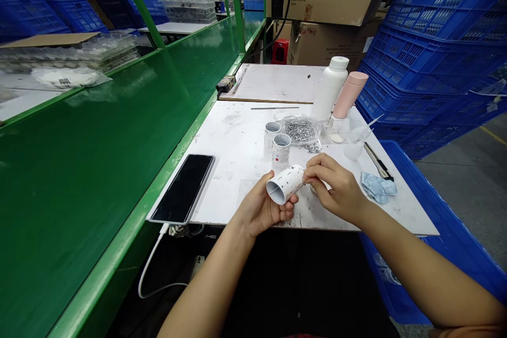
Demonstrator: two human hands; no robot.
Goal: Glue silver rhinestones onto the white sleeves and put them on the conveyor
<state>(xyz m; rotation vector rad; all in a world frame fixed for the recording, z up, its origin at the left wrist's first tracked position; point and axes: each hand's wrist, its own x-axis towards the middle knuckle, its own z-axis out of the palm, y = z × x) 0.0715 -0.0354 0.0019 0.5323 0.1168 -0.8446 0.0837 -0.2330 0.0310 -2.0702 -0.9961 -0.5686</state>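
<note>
My left hand (261,208) is closed around a short white tube (285,184) lying on its side, its open end toward me. My right hand (336,187) pinches at the tube's far end with fingers pressed together; whether it holds a small part I cannot make out. Both hands hover over the near edge of the white worktable (237,137). Two more grey-white tubes (280,147) stand upright just beyond the hands, next to a clear bag of small metal parts (301,130).
A black phone (184,188) lies at the table's left edge with a white cable hanging. A white bottle (330,87), pink bottle (349,94), clear cups (352,140), a blue cloth (378,187) and a pen sit right. Green conveyor (99,132) left; blue crates (435,37) right.
</note>
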